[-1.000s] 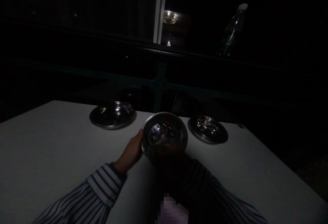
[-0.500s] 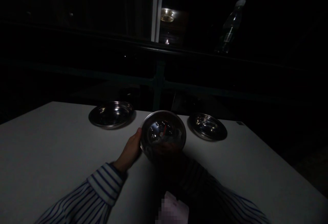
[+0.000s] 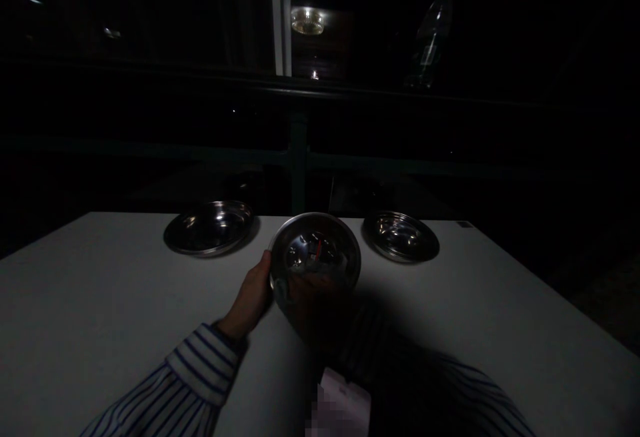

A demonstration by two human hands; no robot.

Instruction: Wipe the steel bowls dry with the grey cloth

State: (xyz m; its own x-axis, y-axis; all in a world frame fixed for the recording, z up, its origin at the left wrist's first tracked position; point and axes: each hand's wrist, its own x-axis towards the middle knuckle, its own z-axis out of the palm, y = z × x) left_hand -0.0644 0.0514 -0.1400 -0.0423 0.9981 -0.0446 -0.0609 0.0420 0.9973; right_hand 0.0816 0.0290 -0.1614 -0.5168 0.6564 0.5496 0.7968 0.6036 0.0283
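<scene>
A shiny metal bowl, tilted with its inside towards me, is held over the near-middle of the white table. My left hand is closed on its left rim, the thumb along the edge and the other fingers hidden behind. Deep in shadow, my right hand presses inside the lower part of the bowl. Under its fingers shows a greyish cloth, hard to make out in the dark. To the left lies a wide metal dish; to the right is another metal dish.
The white table ends at a dark railing at the back. Beyond it, a clear bottle with a white cap stands on a dark ledge. A pale pink object, partly pixelated, shows at the bottom near my right sleeve.
My right hand has shifted slightly left inside the bowl with the cloth. My left hand keeps its hold on the rim. The whole view has turned a little to the right.
</scene>
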